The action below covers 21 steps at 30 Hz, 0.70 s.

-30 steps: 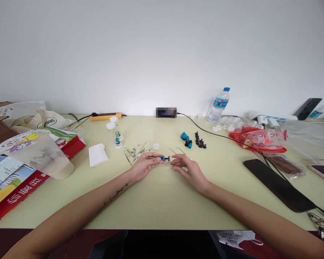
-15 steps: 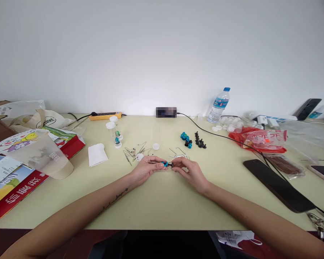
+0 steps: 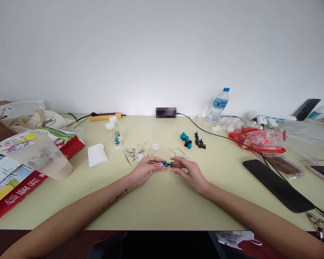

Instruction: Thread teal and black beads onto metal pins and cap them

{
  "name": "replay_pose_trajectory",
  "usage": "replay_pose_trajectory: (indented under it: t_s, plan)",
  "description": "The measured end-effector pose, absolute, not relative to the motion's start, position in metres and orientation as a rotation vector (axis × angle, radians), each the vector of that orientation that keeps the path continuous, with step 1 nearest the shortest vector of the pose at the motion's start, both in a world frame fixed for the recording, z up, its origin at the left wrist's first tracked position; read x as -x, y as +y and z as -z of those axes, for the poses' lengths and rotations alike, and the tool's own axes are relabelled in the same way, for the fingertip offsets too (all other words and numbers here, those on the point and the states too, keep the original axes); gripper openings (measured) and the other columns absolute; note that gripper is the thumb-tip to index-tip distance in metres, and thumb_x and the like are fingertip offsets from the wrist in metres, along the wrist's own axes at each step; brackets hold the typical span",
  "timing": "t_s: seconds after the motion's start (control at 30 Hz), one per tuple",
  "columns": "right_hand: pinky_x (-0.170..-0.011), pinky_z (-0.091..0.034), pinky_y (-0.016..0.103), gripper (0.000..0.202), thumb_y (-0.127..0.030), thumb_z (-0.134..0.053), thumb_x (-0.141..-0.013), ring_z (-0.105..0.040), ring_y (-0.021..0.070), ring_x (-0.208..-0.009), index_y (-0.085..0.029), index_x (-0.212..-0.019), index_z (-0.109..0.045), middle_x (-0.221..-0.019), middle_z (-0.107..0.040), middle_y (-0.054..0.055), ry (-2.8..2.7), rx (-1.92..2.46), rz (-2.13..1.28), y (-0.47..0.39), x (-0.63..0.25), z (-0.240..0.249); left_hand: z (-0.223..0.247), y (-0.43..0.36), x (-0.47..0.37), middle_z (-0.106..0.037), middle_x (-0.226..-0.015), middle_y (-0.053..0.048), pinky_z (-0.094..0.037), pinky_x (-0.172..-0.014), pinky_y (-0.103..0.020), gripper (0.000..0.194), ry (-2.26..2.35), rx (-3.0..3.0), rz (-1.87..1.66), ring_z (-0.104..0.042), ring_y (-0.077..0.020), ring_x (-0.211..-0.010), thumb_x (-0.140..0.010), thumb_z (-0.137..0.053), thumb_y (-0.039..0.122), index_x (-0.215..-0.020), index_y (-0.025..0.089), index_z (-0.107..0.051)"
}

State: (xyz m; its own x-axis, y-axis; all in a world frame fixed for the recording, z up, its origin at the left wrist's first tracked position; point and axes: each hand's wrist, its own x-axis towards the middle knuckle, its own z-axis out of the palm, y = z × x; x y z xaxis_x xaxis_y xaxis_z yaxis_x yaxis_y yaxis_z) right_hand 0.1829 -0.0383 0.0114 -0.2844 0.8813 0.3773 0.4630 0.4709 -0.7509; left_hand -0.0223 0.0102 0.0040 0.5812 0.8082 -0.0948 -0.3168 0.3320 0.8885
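My left hand (image 3: 147, 169) pinches a small blue ribbed piece (image 3: 164, 163) between thumb and fingers, above the table. Out of its right end runs a black stem-like piece (image 3: 170, 164) with a wider end. My right hand (image 3: 188, 172) has its thumb and fingertips curled at that wider end; the exact contact is too small to make out. Just beyond the hands lie bent thin metal rods (image 3: 179, 155) and, to the left, a pile of thin metal wire pieces (image 3: 135, 151). Small blue and black pieces (image 3: 186, 139) and black screw-like pieces (image 3: 199, 140) stand farther right.
Two clear tubes with white caps (image 3: 114, 135) stand at the left, near a folded white paper (image 3: 97, 155). A drink cup (image 3: 54, 162) is far left. A water bottle (image 3: 218, 105), a black cable (image 3: 202, 127) and a black phone-like slab (image 3: 278, 185) lie right.
My right fingers have loosened and shifted slightly at the black piece's wider end, which shows a little more. My left hand keeps its hold on the blue piece.
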Motion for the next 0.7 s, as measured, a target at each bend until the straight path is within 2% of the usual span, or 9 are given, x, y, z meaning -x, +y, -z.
replay_pose_trajectory:
  t_s: [0.07, 0.17, 0.4, 0.6, 0.7]
  plan:
    - [-0.073, -0.055, 0.028, 0.027, -0.03, -0.052, -0.086, -0.064, 0.0155, -0.083, -0.024, -0.112, -0.052, -0.093, -0.064, 0.004, -1.923, 1.11, -0.625, -0.0384, -0.1826, -0.0104, -0.0043, 0.0101, 0.0225, -0.069, -0.079, -0.007, -0.048, -0.084, -0.032, 0.026, 0.601, -0.963, -0.786, -0.065, -0.0172, -0.079, -0.066, -0.074, 0.019, -0.089, 0.011, -0.067]
    - [-0.071, -0.056, 0.027, 0.019, -0.029, -0.05, -0.087, -0.064, 0.0153, -0.083, -0.023, -0.104, -0.056, -0.093, -0.065, 0.004, -1.935, 1.097, -0.608, -0.0388, -0.1822, -0.0089, -0.0041, 0.0101, 0.0223, -0.068, -0.085, -0.008, -0.048, -0.085, -0.032, 0.025, 0.606, -0.969, -0.795, -0.065, -0.0166, -0.078, -0.064, -0.076, 0.017, -0.086, 0.01, -0.067]
    - [-0.065, -0.056, 0.029, 0.017, -0.031, -0.05, -0.087, -0.065, 0.0165, -0.075, -0.022, -0.099, -0.058, -0.086, -0.066, 0.004, -1.914, 1.138, -0.685, -0.0387, -0.1822, -0.0096, -0.0057, 0.0095, 0.0217, -0.068, -0.089, -0.008, -0.047, -0.087, -0.033, 0.025, 0.611, -0.981, -0.796, -0.064, -0.0158, -0.077, -0.061, -0.077, 0.019, -0.083, 0.011, -0.068]
    - [-0.073, -0.055, 0.03, 0.022, -0.029, -0.053, -0.086, -0.063, 0.0158, -0.082, -0.023, -0.108, -0.054, -0.092, -0.065, 0.004, -1.907, 1.109, -0.669, -0.0391, -0.1813, -0.011, -0.0073, 0.0083, 0.0215, -0.069, -0.079, -0.007, -0.047, -0.084, -0.033, 0.028, 0.627, -0.945, -0.792, -0.065, -0.0166, -0.078, -0.062, -0.077, 0.019, -0.087, 0.011, -0.067]
    - [-0.071, -0.056, 0.029, 0.017, -0.028, -0.05, -0.087, -0.063, 0.0153, -0.082, -0.023, -0.103, -0.055, -0.092, -0.064, 0.004, -1.923, 1.104, -0.682, -0.0395, -0.1812, -0.0112, -0.007, 0.0086, 0.0214, -0.069, -0.084, -0.007, -0.047, -0.085, -0.032, 0.026, 0.625, -0.958, -0.794, -0.064, -0.0155, -0.076, -0.062, -0.077, 0.018, -0.084, 0.011, -0.068]
